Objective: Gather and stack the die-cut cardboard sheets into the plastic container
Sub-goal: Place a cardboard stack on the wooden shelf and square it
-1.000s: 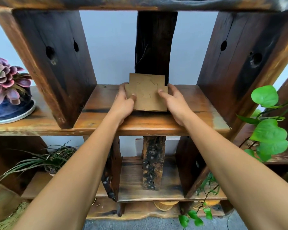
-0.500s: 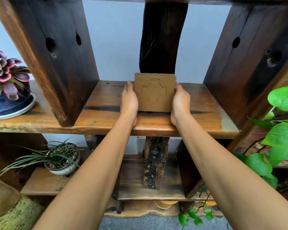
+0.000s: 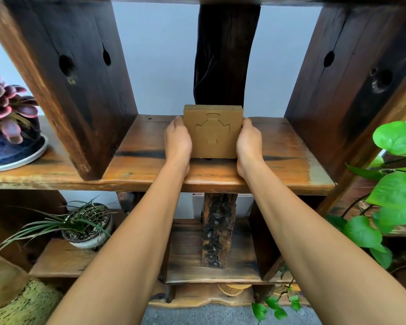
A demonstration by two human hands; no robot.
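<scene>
A stack of brown die-cut cardboard sheets stands upright on its edge on the middle wooden shelf, in front of a dark post. The front sheet shows a cut outline. My left hand presses flat against the stack's left side. My right hand presses flat against its right side. The fingers of both hands lie straight along the stack's edges. No plastic container is in view.
Slanted dark wooden uprights wall the compartment on both sides. A succulent in a blue pot stands on the shelf at left, a grassy potted plant below it. Green vine leaves hang at right.
The sheets lay tilted and uneven in my fingertips a second ago. Both hands have since turned palm-in and squared the stack upright on the shelf.
</scene>
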